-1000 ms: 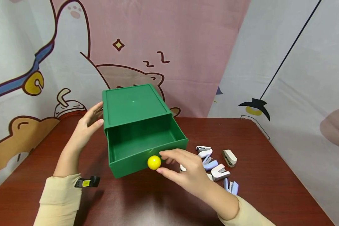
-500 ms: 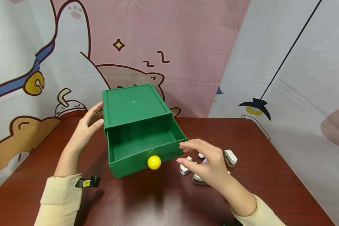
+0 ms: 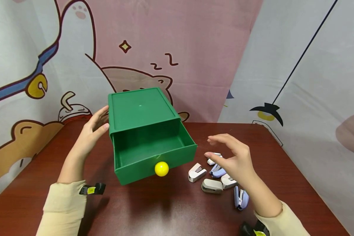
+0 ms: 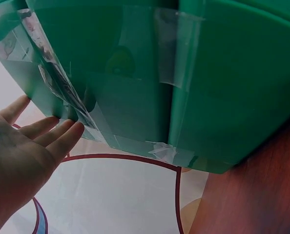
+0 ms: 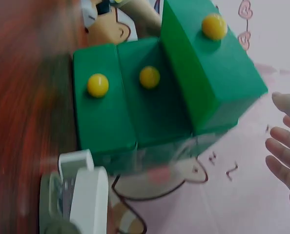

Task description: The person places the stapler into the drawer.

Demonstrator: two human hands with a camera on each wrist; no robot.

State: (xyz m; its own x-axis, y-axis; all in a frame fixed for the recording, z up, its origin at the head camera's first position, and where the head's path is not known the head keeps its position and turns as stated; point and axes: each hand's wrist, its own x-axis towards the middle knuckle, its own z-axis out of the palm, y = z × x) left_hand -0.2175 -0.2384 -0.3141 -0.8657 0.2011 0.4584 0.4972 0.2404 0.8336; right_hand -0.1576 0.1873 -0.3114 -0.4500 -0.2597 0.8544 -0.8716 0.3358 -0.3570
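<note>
A green drawer cabinet (image 3: 141, 109) stands on the table, its top drawer (image 3: 177, 157) pulled out and showing a bare inside. The drawer front bears a round yellow knob (image 3: 161, 168). My left hand (image 3: 89, 131) touches the cabinet's left side with extended fingers; in the left wrist view, the fingertips of that hand (image 4: 28, 156) meet the taped side wall. Off to the right, my right hand (image 3: 236, 159) is raised with thumb and fingers apart, holding nothing. Beneath it lie several staplers, among them a grey one (image 3: 212, 186) and a white one (image 3: 196, 172).
Two lower drawers with yellow knobs (image 5: 97, 86) sit closed under the pulled-out one in the right wrist view. A blue stapler (image 3: 241, 198) lies at the near right of the group. A cartoon-printed curtain (image 3: 200, 59) hangs behind the table (image 3: 283, 183).
My right hand has drawn away from the yellow knob to the right, over the staplers, uncovering some of them. The left hand and the drawer have stayed where they were.
</note>
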